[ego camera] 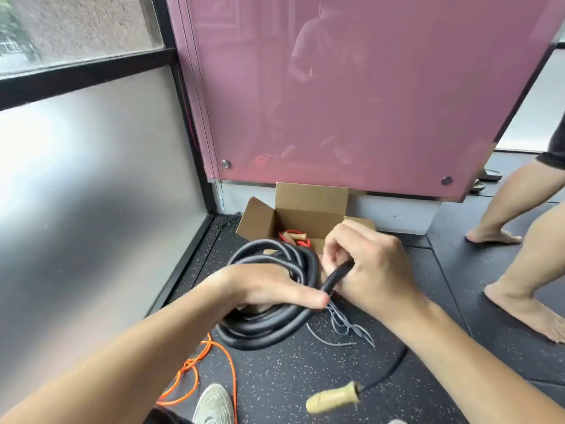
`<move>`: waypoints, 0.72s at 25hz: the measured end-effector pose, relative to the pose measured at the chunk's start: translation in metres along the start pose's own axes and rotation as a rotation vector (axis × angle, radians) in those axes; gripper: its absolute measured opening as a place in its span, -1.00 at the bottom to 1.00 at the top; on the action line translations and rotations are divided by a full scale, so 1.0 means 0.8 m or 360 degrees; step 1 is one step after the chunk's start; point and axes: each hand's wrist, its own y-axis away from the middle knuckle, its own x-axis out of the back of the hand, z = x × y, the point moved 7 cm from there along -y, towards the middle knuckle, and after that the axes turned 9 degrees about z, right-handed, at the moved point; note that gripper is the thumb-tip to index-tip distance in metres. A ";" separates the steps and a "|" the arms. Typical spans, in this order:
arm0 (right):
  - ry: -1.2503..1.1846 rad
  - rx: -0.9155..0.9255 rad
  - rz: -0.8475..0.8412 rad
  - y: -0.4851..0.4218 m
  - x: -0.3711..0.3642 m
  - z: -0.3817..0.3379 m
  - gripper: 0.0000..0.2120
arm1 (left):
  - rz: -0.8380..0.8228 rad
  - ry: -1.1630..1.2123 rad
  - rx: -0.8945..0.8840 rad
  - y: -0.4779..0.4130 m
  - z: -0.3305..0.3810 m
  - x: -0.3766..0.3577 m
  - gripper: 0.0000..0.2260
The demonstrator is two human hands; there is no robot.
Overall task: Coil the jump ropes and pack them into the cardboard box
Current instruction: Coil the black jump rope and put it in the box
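While our left hand (269,289) grips the coiled black jump rope (269,330) just in front of the cardboard box (310,198) and our right hand (374,267) pinches its free run, we risk loops springing apart if either grip slackens; the trailing wooden handle (333,396) could snag.

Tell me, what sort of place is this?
Probably a gym or fitness studio: speckled black rubber floor mats, a black jump rope being coiled, an orange jump rope on the floor, and a barefoot person standing nearby.
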 end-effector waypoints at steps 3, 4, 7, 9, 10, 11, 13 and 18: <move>0.0018 -0.0255 -0.0053 0.013 -0.008 0.048 -0.85 | -0.0528 0.0525 -0.0012 0.005 0.024 -0.069 -0.28; 0.0002 -0.0350 -0.0049 0.016 -0.015 0.061 -0.80 | -0.0712 0.0756 -0.0112 0.013 0.047 -0.082 -0.48; -0.0280 -0.0778 -0.0176 0.021 -0.034 0.075 -0.67 | -0.0784 0.1120 -0.0435 0.031 0.091 -0.075 -0.60; -0.0344 -0.0994 -0.0527 0.046 -0.061 0.072 -0.70 | -0.0411 0.1399 -0.0369 0.016 0.081 -0.039 -0.25; -0.0254 -0.0916 -0.0712 0.060 -0.076 0.061 -0.81 | -0.0193 0.1598 -0.0436 0.010 0.071 -0.015 -0.11; -0.0189 -0.0835 -0.0843 0.072 -0.089 0.051 -0.89 | -0.0038 0.1745 -0.0566 0.006 0.066 0.009 -0.09; -0.0184 -0.0828 -0.1059 0.093 -0.106 0.026 -0.85 | 0.0136 0.1830 -0.0979 0.007 0.070 0.044 -0.32; -0.0460 -0.1225 -0.1613 0.153 -0.116 -0.039 -0.63 | 0.1215 0.1942 -0.0731 0.012 -0.002 0.128 -0.45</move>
